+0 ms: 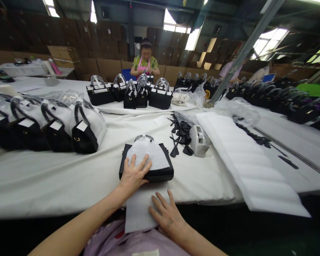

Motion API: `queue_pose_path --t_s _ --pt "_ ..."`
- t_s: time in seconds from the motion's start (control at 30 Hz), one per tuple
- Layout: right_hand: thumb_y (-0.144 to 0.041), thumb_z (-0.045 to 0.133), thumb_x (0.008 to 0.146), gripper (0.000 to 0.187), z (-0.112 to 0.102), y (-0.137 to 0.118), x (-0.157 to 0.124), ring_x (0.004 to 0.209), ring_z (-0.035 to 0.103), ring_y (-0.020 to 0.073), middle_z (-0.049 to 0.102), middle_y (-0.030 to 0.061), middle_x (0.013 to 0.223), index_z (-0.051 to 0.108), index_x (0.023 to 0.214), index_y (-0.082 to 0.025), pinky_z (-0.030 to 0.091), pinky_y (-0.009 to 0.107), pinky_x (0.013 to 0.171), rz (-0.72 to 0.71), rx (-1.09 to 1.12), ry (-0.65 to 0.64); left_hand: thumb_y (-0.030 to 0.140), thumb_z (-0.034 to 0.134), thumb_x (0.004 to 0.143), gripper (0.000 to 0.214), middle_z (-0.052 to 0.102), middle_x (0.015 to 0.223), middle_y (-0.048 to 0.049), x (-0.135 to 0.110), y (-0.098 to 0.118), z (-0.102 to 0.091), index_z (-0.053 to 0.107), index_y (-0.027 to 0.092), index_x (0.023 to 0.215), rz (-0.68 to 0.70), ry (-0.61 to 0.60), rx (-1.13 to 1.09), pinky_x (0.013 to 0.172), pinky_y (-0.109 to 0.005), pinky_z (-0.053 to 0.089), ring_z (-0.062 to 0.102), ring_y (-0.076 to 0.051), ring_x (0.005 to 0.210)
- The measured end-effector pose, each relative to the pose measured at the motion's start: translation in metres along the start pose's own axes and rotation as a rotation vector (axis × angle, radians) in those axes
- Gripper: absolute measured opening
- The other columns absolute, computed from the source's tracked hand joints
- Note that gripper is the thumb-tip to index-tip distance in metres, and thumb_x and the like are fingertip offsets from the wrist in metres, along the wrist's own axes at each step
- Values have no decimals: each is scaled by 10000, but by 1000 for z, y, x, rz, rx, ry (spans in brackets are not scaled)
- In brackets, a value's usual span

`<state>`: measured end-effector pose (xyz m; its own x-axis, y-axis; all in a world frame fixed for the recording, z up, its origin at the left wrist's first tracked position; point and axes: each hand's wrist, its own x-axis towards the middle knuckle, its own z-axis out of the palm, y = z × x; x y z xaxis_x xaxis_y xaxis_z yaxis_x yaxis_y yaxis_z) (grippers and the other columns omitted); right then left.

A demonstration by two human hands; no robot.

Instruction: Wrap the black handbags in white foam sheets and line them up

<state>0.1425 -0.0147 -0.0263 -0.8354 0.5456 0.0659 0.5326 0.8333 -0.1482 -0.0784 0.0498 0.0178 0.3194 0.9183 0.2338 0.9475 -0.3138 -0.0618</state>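
Observation:
A black handbag (160, 175) lies on its side on the white-covered table in front of me. A white foam sheet (160, 160) covers most of its upper face, and its plastic-wrapped handles (144, 137) point away from me. My left hand (134, 174) rests on the sheet and the bag's near left part, fingers spread. Lower down, my right hand (166, 213) lies with fingers apart at the right side of another white sheet (140, 211), which hangs over the table's front edge toward my lap.
Several black handbags (85, 137) stand at the left. More bags (160, 97) stand ahead, before a person (146, 64) in a pink apron. Black tassel tags (181, 131) and a white tape dispenser (199, 141) lie right of the bag. Foam sheets (245, 163) stretch along the right.

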Motion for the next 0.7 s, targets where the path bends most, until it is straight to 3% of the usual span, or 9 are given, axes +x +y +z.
queue_pose_path --t_s 0.13,0.27,0.4,0.57,0.7 --pt "-243 618 821 220 3 5 8 1092 559 232 631 99 1159 598 1039 -220 302 578 1039 14 28 21 451 730 707 800 292 1523 -4 -4 3 0 332 393 1399 -9 16 -13 1000 -663 270 280 -465 1318" --pt "-137 618 776 293 -10 11 11 1045 581 217 607 111 1198 588 1061 -195 369 467 1012 47 3 18 441 743 695 833 314 1514 -14 -5 4 -1 309 410 1405 -14 26 -31 1002 -677 261 273 -462 1324" --pt "-115 580 789 341 -10 7 15 1010 587 212 620 114 1166 566 1122 -189 398 413 961 2 -37 54 420 767 669 887 315 1513 -46 -6 9 3 280 433 1411 -15 37 -28 1001 -696 246 264 -475 1329" --pt "-40 530 784 206 -14 12 37 773 599 168 665 47 857 585 933 -172 427 277 692 17 -51 135 271 547 863 635 321 1499 -117 -8 23 17 275 460 1404 -56 117 33 982 -701 247 339 -436 1313" --pt "-21 474 810 173 -38 21 58 660 570 151 633 20 734 551 820 -175 376 266 602 20 -90 201 251 510 878 581 328 1495 -120 1 17 18 318 452 1388 -67 110 33 979 -672 266 354 -436 1303"
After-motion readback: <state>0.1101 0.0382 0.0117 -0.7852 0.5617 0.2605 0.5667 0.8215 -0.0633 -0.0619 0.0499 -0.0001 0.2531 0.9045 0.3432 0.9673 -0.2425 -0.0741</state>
